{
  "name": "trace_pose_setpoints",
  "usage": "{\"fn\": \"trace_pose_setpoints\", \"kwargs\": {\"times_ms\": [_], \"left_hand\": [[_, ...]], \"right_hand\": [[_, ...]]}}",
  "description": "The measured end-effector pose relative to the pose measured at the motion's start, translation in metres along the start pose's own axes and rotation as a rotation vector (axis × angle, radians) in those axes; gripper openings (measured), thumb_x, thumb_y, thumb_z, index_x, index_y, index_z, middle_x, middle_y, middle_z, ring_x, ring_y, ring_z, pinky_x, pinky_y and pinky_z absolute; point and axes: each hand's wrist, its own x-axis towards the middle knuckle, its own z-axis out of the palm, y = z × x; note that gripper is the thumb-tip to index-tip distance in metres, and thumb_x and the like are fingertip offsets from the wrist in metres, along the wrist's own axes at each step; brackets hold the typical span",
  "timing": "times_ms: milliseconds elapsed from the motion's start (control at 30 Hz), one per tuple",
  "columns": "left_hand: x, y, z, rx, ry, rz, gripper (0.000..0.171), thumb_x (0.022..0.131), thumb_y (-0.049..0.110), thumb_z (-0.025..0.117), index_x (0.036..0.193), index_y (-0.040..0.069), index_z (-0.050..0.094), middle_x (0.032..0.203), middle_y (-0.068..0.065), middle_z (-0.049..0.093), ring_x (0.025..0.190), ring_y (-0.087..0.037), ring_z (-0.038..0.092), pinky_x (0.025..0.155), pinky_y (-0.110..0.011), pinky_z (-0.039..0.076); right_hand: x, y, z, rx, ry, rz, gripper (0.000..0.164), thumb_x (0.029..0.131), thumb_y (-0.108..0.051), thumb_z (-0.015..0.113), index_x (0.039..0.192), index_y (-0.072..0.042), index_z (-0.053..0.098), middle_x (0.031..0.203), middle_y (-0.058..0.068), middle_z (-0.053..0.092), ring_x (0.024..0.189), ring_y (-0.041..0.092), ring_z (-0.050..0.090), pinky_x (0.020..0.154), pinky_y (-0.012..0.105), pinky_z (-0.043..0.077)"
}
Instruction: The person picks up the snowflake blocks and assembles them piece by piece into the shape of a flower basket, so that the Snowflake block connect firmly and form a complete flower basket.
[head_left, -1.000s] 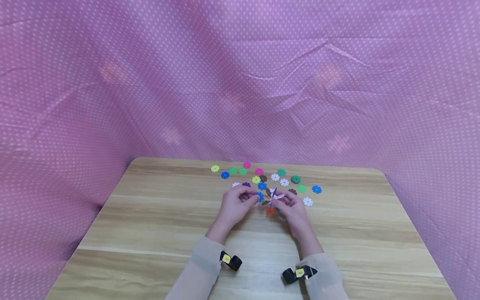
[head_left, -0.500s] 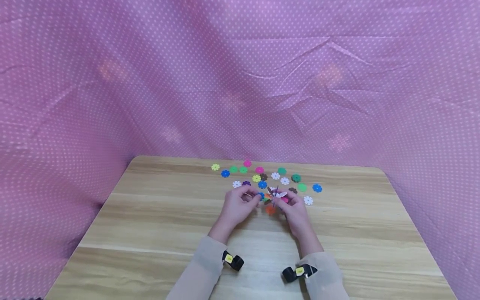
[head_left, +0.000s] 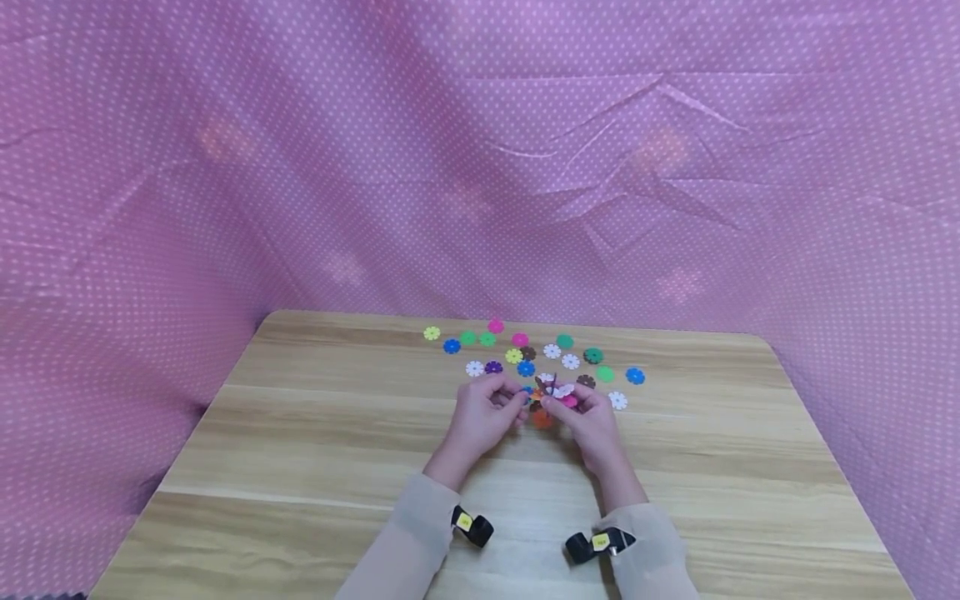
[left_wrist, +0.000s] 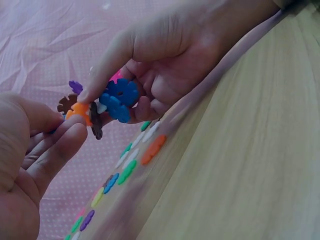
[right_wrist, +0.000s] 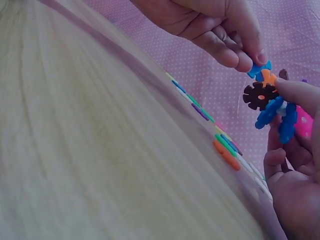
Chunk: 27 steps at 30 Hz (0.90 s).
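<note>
My left hand (head_left: 483, 417) pinches a small blue notched flower disc (right_wrist: 259, 70) between thumb and fingers. That disc touches an orange disc (right_wrist: 268, 78) on a cluster of interlocked flower discs; whether it is slotted in, I cannot tell. My right hand (head_left: 591, 427) holds the cluster, its thumb on the orange disc. Brown (right_wrist: 259, 96), blue (left_wrist: 123, 92), pink (right_wrist: 303, 122), white and purple (left_wrist: 75, 87) discs show in the cluster, which is held above the table. Fingers partly hide it.
Loose flower discs in several colours lie over the far middle of the wooden table (head_left: 315, 442), among them a yellow disc (head_left: 431, 333), a blue disc (head_left: 635, 376) and an orange disc (head_left: 542, 419). A pink dotted cloth (head_left: 480, 167) hangs behind and at both sides.
My left hand has shifted slightly right, bringing the blue disc up to the cluster. The right hand has stayed nearly in place, with the cluster turned a little. The loose discs lie as before.
</note>
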Motion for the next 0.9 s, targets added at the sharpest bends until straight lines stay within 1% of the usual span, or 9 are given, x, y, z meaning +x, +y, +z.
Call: {"fn": "trace_pose_setpoints", "kwargs": {"times_ms": [133, 200, 333, 433, 500, 633, 733, 800, 900], "left_hand": [[0.001, -0.001, 0.003, 0.012, 0.007, 0.004, 0.005, 0.100, 0.003, 0.079, 0.104, 0.005, 0.077, 0.092, -0.004, 0.076, 0.078, -0.026, 0.078, 0.068, -0.029, 0.066], [0.001, -0.003, 0.002, 0.033, 0.005, -0.001, 0.006, 0.101, 0.008, 0.079, 0.106, 0.007, 0.077, 0.094, -0.003, 0.076, 0.079, -0.022, 0.077, 0.070, -0.029, 0.066], [0.006, -0.011, -0.007, 0.106, 0.041, -0.051, 0.014, 0.102, 0.022, 0.079, 0.110, 0.011, 0.078, 0.097, 0.001, 0.076, 0.083, -0.015, 0.074, 0.074, -0.030, 0.065], [0.015, -0.021, -0.025, 0.180, 0.108, -0.112, 0.021, 0.101, 0.029, 0.079, 0.112, 0.011, 0.077, 0.098, 0.000, 0.076, 0.087, -0.016, 0.072, 0.079, -0.034, 0.065], [0.024, -0.030, -0.044, 0.262, 0.141, -0.135, 0.025, 0.100, 0.029, 0.077, 0.115, 0.009, 0.075, 0.102, -0.002, 0.075, 0.092, -0.019, 0.071, 0.085, -0.038, 0.063], [0.046, -0.050, -0.084, 0.446, 0.178, -0.135, 0.034, 0.098, 0.023, 0.075, 0.124, 0.001, 0.072, 0.113, -0.012, 0.072, 0.106, -0.031, 0.066, 0.098, -0.048, 0.058], [0.058, -0.063, -0.109, 0.552, 0.198, -0.146, 0.041, 0.098, 0.018, 0.072, 0.133, -0.004, 0.068, 0.122, -0.020, 0.069, 0.119, -0.040, 0.061, 0.106, -0.055, 0.052], [0.064, -0.071, -0.119, 0.608, 0.191, -0.164, 0.045, 0.100, 0.017, 0.070, 0.138, -0.006, 0.065, 0.128, -0.023, 0.066, 0.126, -0.043, 0.056, 0.110, -0.056, 0.049], [0.070, -0.079, -0.127, 0.674, 0.158, -0.197, 0.052, 0.103, 0.019, 0.066, 0.147, -0.007, 0.059, 0.137, -0.026, 0.061, 0.134, -0.045, 0.051, 0.115, -0.057, 0.045]], "right_hand": [[0.000, -0.001, -0.002, 0.010, -0.001, 0.002, 0.029, 0.093, -0.009, 0.087, 0.118, 0.001, 0.077, 0.102, 0.001, 0.078, 0.092, 0.017, 0.069, 0.083, 0.026, 0.058], [0.000, -0.001, -0.002, 0.021, -0.005, 0.005, 0.033, 0.093, -0.009, 0.087, 0.122, 0.002, 0.075, 0.104, 0.002, 0.078, 0.093, 0.017, 0.069, 0.084, 0.026, 0.057], [-0.001, -0.002, -0.003, 0.034, 0.001, 0.025, 0.038, 0.094, -0.010, 0.086, 0.128, 0.000, 0.074, 0.109, 0.000, 0.078, 0.097, 0.016, 0.069, 0.086, 0.024, 0.057], [-0.001, 0.000, -0.002, 0.040, 0.010, 0.047, 0.038, 0.094, -0.010, 0.086, 0.129, -0.003, 0.074, 0.110, -0.001, 0.078, 0.095, 0.014, 0.068, 0.081, 0.022, 0.055], [-0.001, 0.001, -0.001, 0.049, 0.012, 0.056, 0.037, 0.094, -0.010, 0.086, 0.128, -0.003, 0.073, 0.108, -0.001, 0.077, 0.091, 0.013, 0.067, 0.076, 0.020, 0.054], [0.000, 0.004, 0.002, 0.091, -0.004, 0.058, 0.034, 0.094, -0.009, 0.086, 0.125, -0.001, 0.073, 0.106, 0.002, 0.078, 0.090, 0.014, 0.068, 0.075, 0.021, 0.056], [0.000, 0.004, 0.003, 0.124, -0.014, 0.070, 0.032, 0.094, -0.009, 0.086, 0.123, -0.002, 0.074, 0.107, 0.004, 0.079, 0.093, 0.016, 0.071, 0.079, 0.023, 0.060], [-0.001, 0.003, 0.003, 0.124, -0.013, 0.082, 0.031, 0.093, -0.011, 0.087, 0.121, -0.004, 0.074, 0.106, 0.004, 0.079, 0.091, 0.016, 0.071, 0.076, 0.023, 0.059], [-0.001, 0.002, 0.002, 0.131, -0.014, 0.092, 0.029, 0.094, -0.011, 0.087, 0.119, -0.005, 0.075, 0.105, 0.004, 0.080, 0.090, 0.016, 0.071, 0.076, 0.023, 0.059]]}}
